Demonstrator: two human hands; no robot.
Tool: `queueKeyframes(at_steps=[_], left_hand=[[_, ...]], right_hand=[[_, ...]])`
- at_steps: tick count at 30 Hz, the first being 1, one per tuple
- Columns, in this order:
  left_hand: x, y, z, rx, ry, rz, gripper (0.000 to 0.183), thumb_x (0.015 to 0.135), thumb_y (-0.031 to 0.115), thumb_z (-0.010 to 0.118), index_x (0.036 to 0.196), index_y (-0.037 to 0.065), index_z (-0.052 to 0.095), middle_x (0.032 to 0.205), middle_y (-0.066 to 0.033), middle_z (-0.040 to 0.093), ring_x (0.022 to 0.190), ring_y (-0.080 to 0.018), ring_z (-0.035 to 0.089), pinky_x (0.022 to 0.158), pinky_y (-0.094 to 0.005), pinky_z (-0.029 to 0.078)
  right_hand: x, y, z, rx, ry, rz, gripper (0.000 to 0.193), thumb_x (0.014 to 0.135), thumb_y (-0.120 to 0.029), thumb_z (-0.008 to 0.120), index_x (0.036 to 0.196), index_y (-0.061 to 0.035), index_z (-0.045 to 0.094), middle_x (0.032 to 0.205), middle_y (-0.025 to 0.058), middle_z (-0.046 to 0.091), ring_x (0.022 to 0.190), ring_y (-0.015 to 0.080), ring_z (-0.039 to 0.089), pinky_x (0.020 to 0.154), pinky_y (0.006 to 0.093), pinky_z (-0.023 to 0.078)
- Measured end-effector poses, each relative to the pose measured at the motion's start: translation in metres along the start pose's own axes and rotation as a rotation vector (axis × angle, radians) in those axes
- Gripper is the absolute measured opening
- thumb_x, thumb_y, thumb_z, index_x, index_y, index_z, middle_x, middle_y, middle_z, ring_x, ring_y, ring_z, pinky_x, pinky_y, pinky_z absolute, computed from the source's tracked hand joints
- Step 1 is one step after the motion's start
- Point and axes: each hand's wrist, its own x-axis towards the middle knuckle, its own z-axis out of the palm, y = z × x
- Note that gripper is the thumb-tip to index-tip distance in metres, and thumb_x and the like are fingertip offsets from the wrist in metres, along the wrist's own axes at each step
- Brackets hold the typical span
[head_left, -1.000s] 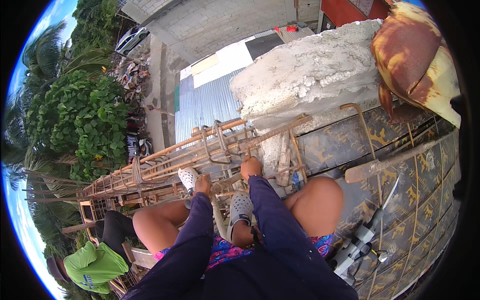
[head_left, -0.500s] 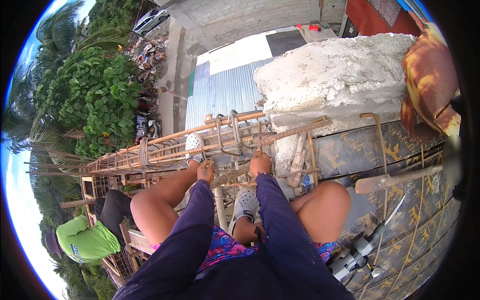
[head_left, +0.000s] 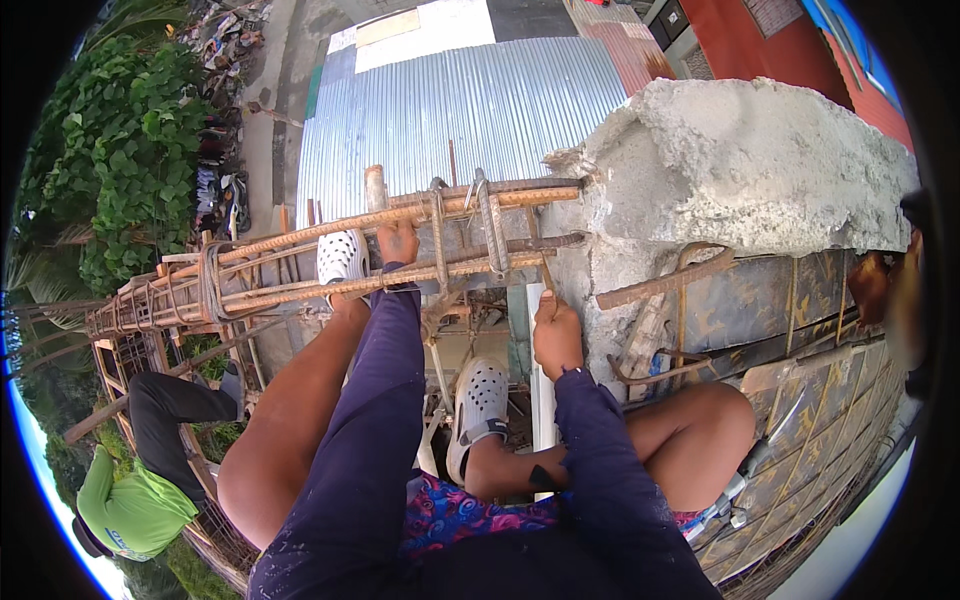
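My left hand (head_left: 398,243) reaches through the rebar cage (head_left: 330,235), its fingers closed. Just beyond it stands a short thick round bar (head_left: 375,185) with a pale end, which the fist appears to hold; the rebar partly hides the grip. To the right, my right hand (head_left: 557,338) is closed round a thin rusty rod (head_left: 546,272) that points up toward the bars. Bent steel stirrups (head_left: 492,225) loop over the bars between my hands. The bars run into a rough concrete block (head_left: 740,165) on the right.
My clog-shod feet (head_left: 482,405) rest around the cage, with gaps below. Corrugated roofing (head_left: 450,100) lies beyond. A bent rusty bar (head_left: 665,280) sticks out from the concrete. Dark patterned formwork panels (head_left: 800,430) lie right. A person in a green shirt (head_left: 135,510) is at lower left.
My left hand has moved forward and left, in among the rebar, with the thick bar beyond it. My right hand has shifted slightly right, still on the thin rod. The view has shifted.
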Motion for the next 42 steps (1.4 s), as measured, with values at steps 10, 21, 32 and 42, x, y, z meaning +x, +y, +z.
queueKeyframes(at_steps=[10, 21, 32, 42], left_hand=[[0.017, 0.074, 0.000, 1.006, -0.309, 0.464, 0.026, 0.087, 0.017, 0.066, 0.111, 0.006, 0.067, 0.098, -0.0102, 0.067, 0.095, -0.0283, 0.064, 0.090, -0.0393, 0.050], [0.031, 0.067, 0.005, 0.902, -0.311, 0.408, 0.026, 0.087, 0.016, 0.066, 0.111, 0.007, 0.067, 0.100, -0.0108, 0.067, 0.097, -0.0284, 0.064, 0.091, -0.0404, 0.050], [0.034, 0.057, 0.000, 0.819, -0.299, 0.326, 0.027, 0.087, 0.016, 0.065, 0.112, 0.008, 0.066, 0.102, -0.0113, 0.067, 0.098, -0.0285, 0.063, 0.091, -0.0415, 0.050], [0.040, 0.052, 0.001, 0.794, -0.285, 0.302, 0.027, 0.086, 0.015, 0.065, 0.113, 0.009, 0.066, 0.104, -0.0118, 0.067, 0.099, -0.0286, 0.063, 0.092, -0.0425, 0.049]], right_hand=[[-0.009, -0.002, 0.002, 0.021, -0.013, 0.027, 0.050, 0.106, -0.036, 0.039, 0.076, 0.0011, 0.055, 0.061, 0.0121, 0.050, 0.057, 0.0266, 0.047, 0.056, 0.0401, 0.040], [-0.012, -0.009, 0.004, 0.007, -0.048, 0.099, 0.046, 0.104, -0.033, 0.040, 0.087, 0.0053, 0.059, 0.071, 0.0264, 0.057, 0.068, 0.0475, 0.055, 0.064, 0.0494, 0.044], [-0.155, -0.057, -0.073, 0.572, -0.213, 0.510, 0.031, 0.105, -0.038, 0.041, 0.102, -0.0070, 0.043, 0.060, -0.0012, 0.040, 0.044, 0.0074, 0.042, 0.040, 0.0253, 0.038], [-0.147, -0.053, -0.029, 0.663, -0.290, 0.516, 0.035, 0.106, -0.038, 0.041, 0.101, -0.0037, 0.050, 0.063, 0.0012, 0.044, 0.047, 0.0099, 0.046, 0.045, 0.0272, 0.045]])
